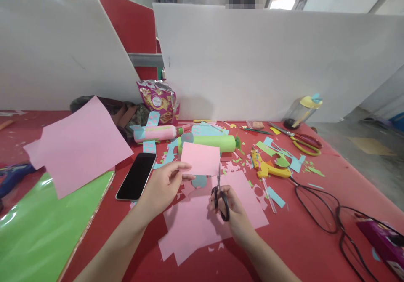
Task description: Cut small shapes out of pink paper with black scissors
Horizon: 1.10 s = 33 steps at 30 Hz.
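Between thumb and fingers, my left hand pinches the left edge of a small pink paper piece. My right hand grips a pair of black-handled scissors, blades pointing away from me at the paper's right edge. Whether the blades are parted cannot be made out. Below both hands lies a larger pink sheet with cut, uneven edges. Just behind the held paper is a green paper-wrapped tube, partly hidden. A pink paper-wrapped bottle with light-blue fins lies further left.
A black phone lies left of my left hand. To the right are a yellow hot glue gun with its black cord, paper scraps, larger scissors and a clear bottle. White panels stand behind the red table.
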Tool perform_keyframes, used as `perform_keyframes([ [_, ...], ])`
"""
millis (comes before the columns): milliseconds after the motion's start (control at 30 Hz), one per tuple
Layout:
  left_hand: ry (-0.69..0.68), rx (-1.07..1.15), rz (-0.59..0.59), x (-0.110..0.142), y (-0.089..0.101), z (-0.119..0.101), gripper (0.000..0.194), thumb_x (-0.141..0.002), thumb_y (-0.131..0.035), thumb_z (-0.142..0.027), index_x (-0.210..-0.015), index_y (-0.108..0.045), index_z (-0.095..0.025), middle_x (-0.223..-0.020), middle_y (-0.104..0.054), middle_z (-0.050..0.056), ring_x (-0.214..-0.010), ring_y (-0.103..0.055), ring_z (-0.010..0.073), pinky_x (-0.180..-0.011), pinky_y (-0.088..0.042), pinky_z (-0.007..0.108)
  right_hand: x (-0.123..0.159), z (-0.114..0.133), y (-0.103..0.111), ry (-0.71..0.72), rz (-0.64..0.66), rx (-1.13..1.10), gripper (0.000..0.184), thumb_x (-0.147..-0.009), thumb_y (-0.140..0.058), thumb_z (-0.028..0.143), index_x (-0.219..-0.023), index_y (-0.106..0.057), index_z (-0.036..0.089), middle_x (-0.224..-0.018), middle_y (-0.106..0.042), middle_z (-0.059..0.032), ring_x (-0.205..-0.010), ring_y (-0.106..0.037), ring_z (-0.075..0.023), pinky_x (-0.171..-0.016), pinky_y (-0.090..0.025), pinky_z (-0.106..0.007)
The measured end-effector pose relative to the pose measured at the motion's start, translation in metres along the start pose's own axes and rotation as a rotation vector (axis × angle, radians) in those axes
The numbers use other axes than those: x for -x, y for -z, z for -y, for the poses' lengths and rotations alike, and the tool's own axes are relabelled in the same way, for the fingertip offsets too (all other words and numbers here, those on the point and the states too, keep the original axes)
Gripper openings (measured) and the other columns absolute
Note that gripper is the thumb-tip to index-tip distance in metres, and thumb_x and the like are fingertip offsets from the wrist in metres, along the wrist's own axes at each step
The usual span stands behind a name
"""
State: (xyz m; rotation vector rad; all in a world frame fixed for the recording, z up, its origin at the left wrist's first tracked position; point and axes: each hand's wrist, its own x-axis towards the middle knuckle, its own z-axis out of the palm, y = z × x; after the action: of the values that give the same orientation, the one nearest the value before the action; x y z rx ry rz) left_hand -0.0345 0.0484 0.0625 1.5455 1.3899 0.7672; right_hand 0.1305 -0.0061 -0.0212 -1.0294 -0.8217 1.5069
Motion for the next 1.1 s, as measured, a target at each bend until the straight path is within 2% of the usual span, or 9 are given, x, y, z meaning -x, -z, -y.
perform_keyframes([
  [167,-0.026,-0.016,-0.039,0.0,0.002,0.005,0.021,-0.077,-0.041,-0.022,-0.088,-0.058,-0.017,-0.101,-0.062,0.007,-0.089,-0.062,0.0209,-0.068,-0.053,0.026,0.0,0.002,-0.001,-0.005,-0.015,0.023,0.035,-0.065,-0.063,0.045,-0.073,-0.041,0.02,-0.069,-0.051,0.0026,-0.053,-0.049,-0.0087,-0.048,-0.034,-0.023],
  [367,-0.047,-0.118,-0.097,0.0,0.006,0.003,0.022,-0.077,-0.041,-0.022,-0.086,-0.06,-0.017,-0.096,-0.064,0.005,-0.094,-0.06,0.022,-0.064,-0.053,0.025,0.001,0.005,-0.004,-0.052,-0.025,0.047,0.037,-0.062,-0.065,0.046,-0.071,-0.04,0.02,-0.068,-0.051,0.0039,-0.05,-0.05,-0.0081,-0.046,-0.034,-0.022],
  [667,-0.102,-0.162,-0.154,-0.002,0.013,0.008,0.023,-0.076,-0.043,-0.023,-0.088,-0.062,-0.018,-0.095,-0.064,0.004,-0.091,-0.059,0.0196,-0.08,-0.047,0.031,0.001,0.004,-0.006,-0.077,-0.01,0.018,0.042,-0.057,-0.068,0.047,-0.069,-0.038,0.02,-0.062,-0.049,0.0071,-0.046,-0.049,-0.0054,-0.045,-0.034,-0.019],
  [800,-0.038,-0.003,-0.185,-0.002,0.009,0.008,0.025,-0.075,-0.048,-0.027,-0.096,-0.058,-0.019,-0.097,-0.063,0.005,-0.082,-0.061,0.0185,-0.076,-0.048,0.032,0.001,0.002,-0.004,-0.057,-0.001,0.009,0.041,-0.059,-0.067,0.046,-0.07,-0.038,0.02,-0.064,-0.05,0.0062,-0.047,-0.05,-0.0054,-0.046,-0.035,-0.019],
  [900,-0.011,0.361,-0.247,-0.004,-0.003,0.007,0.043,-0.075,-0.051,-0.03,-0.116,-0.041,-0.021,-0.109,-0.056,0.006,-0.084,-0.061,0.0169,-0.072,-0.049,0.03,0.001,0.0,-0.002,-0.015,-0.003,0.003,0.039,-0.062,-0.064,0.047,-0.071,-0.038,0.02,-0.066,-0.051,0.0053,-0.048,-0.05,-0.0053,-0.046,-0.036,-0.019],
  [967,0.027,0.546,-0.195,-0.005,-0.015,0.007,0.05,-0.074,-0.053,-0.032,-0.119,-0.033,-0.021,-0.113,-0.052,0.008,-0.083,-0.061,0.0166,-0.071,-0.049,0.03,0.0,-0.001,-0.001,0.013,-0.013,-0.004,0.037,-0.065,-0.062,0.047,-0.072,-0.039,0.02,-0.067,-0.051,0.0049,-0.048,-0.05,-0.0052,-0.045,-0.035,-0.018],
  [1100,0.105,0.58,0.088,-0.005,-0.037,0.012,0.033,-0.074,-0.053,-0.031,-0.101,-0.044,-0.015,-0.105,-0.056,0.01,-0.086,-0.06,0.017,-0.074,-0.047,0.03,0.001,-0.003,-0.002,0.04,-0.022,-0.004,0.035,-0.067,-0.061,0.046,-0.073,-0.038,0.02,-0.066,-0.051,0.0046,-0.048,-0.049,-0.0053,-0.044,-0.033,-0.018],
])
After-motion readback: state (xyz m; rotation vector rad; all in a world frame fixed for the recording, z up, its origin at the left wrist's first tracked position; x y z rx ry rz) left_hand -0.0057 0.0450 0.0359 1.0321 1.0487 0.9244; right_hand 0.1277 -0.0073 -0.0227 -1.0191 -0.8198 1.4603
